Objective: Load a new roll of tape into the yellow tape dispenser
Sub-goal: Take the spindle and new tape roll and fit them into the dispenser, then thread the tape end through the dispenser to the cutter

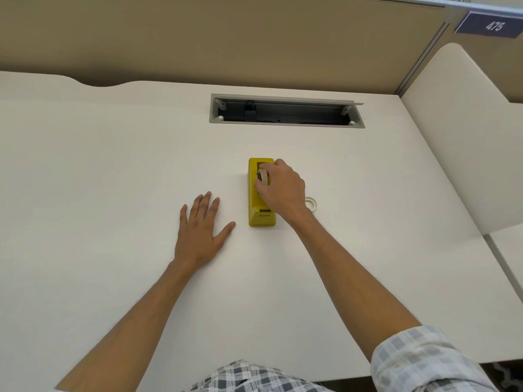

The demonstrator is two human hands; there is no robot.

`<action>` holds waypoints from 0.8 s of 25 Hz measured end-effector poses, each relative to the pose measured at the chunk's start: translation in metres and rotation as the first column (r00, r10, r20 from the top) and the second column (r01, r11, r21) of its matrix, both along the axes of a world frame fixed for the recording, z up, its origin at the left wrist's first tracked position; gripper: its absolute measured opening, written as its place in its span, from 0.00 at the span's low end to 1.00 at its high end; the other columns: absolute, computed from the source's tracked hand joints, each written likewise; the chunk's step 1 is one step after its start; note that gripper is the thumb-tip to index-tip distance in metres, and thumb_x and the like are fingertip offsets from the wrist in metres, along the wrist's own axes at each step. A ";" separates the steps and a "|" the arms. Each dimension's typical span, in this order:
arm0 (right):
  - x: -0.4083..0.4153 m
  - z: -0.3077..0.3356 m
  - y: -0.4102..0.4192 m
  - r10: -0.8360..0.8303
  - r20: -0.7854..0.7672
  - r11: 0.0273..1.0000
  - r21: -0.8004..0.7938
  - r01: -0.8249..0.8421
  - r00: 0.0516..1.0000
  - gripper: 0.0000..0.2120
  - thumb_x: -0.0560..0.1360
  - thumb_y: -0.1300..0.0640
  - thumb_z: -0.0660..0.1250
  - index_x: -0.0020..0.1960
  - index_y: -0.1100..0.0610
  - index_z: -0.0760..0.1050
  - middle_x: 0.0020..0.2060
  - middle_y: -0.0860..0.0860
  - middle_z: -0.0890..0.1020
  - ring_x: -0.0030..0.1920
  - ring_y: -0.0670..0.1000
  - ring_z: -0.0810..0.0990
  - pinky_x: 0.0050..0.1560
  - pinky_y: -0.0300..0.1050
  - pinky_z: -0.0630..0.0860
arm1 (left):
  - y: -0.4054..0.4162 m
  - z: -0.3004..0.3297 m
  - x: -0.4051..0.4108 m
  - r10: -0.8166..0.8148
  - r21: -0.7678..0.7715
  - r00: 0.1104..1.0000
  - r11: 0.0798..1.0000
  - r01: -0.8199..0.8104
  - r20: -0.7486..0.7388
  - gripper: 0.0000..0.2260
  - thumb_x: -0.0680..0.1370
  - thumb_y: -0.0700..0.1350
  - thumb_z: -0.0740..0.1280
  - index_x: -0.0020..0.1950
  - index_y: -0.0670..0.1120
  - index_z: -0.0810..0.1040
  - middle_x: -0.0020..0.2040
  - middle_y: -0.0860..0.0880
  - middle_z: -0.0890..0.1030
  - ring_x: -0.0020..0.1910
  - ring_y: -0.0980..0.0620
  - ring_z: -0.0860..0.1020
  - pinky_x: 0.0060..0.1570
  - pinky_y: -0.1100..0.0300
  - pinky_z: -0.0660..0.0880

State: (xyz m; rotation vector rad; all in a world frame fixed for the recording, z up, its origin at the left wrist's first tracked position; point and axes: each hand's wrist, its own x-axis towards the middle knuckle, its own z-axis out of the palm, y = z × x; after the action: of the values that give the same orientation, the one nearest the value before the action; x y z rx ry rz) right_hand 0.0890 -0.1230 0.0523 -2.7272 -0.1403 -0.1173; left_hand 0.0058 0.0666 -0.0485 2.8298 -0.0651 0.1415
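The yellow tape dispenser (pixel 259 213) stands on the white desk (pixel 113 165), its cutter end towards me. My right hand (pixel 283 188) grips a pale roll of tape (pixel 263 176), held on edge in the dispenser's open well. A second pale ring of tape (pixel 311 203) lies flat on the desk just right of the dispenser, partly hidden behind my right wrist. My left hand (pixel 201 230) rests flat on the desk to the left of the dispenser, fingers spread, holding nothing.
A grey open cable tray (pixel 285 124) is cut into the desk behind the dispenser. A beige partition wall rises at the back. A white side panel (pixel 467 131) bounds the desk on the right.
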 end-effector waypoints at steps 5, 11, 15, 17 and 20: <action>-0.004 -0.003 -0.004 -0.011 0.060 0.997 0.075 0.006 0.998 0.11 0.77 0.52 0.62 0.53 0.53 0.81 0.48 0.49 0.79 0.42 0.54 0.79 0.41 0.47 0.75 | -0.001 0.000 0.000 0.004 -0.003 1.000 1.000 -0.004 0.006 0.33 0.77 0.66 0.49 0.76 0.48 0.60 0.78 0.48 0.58 0.78 0.50 0.53 0.75 0.45 0.48; 0.005 -0.001 -0.018 0.136 0.081 0.989 0.050 -0.140 0.987 0.15 0.79 0.50 0.63 0.63 0.53 0.77 0.61 0.48 0.79 0.56 0.50 0.79 0.49 0.48 0.78 | -0.001 -0.001 0.001 0.006 -0.026 1.000 1.000 -0.006 0.022 0.33 0.77 0.66 0.49 0.76 0.48 0.61 0.78 0.48 0.59 0.78 0.50 0.54 0.75 0.45 0.49; 0.007 -0.004 -0.024 0.261 0.052 0.965 0.022 -0.263 0.964 0.13 0.80 0.53 0.61 0.60 0.54 0.79 0.63 0.47 0.79 0.62 0.51 0.76 0.51 0.50 0.77 | 0.000 0.000 0.001 0.002 -0.045 1.000 0.999 -0.002 0.009 0.34 0.76 0.67 0.50 0.76 0.48 0.61 0.78 0.48 0.58 0.78 0.50 0.53 0.75 0.46 0.47; 0.007 -0.005 -0.025 0.276 0.064 0.960 0.024 -0.278 0.959 0.12 0.80 0.53 0.61 0.59 0.54 0.79 0.61 0.47 0.80 0.61 0.51 0.77 0.51 0.50 0.76 | 0.001 0.005 0.005 0.013 -0.114 1.000 0.993 -0.014 -0.009 0.33 0.75 0.66 0.54 0.75 0.48 0.64 0.77 0.48 0.60 0.77 0.50 0.54 0.75 0.46 0.47; 0.007 -0.005 -0.026 0.268 0.072 0.963 0.022 -0.270 0.961 0.14 0.79 0.52 0.63 0.62 0.53 0.78 0.61 0.48 0.80 0.60 0.51 0.77 0.52 0.49 0.77 | -0.003 0.022 0.018 -0.008 -0.248 1.000 0.969 0.014 0.024 0.30 0.76 0.63 0.60 0.72 0.47 0.68 0.75 0.47 0.65 0.75 0.48 0.60 0.73 0.45 0.55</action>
State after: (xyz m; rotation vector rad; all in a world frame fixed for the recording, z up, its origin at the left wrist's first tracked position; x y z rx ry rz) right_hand 0.0955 -0.1490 0.0474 -2.6430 -0.5220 -0.1341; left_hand 0.0242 0.0633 -0.0266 2.5774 -0.0636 0.1669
